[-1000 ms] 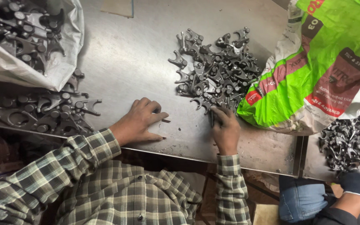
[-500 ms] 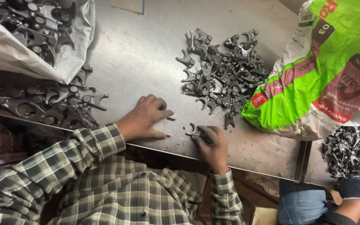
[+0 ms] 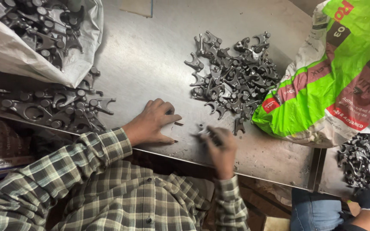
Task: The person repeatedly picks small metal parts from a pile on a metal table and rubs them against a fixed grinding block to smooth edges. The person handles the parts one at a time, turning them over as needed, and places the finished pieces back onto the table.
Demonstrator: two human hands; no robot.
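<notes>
The right hand (image 3: pixel 222 145) is curled shut around one small dark forked metal part (image 3: pixel 203 133) at the near edge of the steel table (image 3: pixel 150 55), the part's end poking out leftward past the fingers; its blur hides the exact grip. The left hand (image 3: pixel 153 123) lies flat, fingers loosely spread and holding nothing, just to the left of that part. The loose pile of parts (image 3: pixel 232 79) sits up and to the right, nearer the right hand
</notes>
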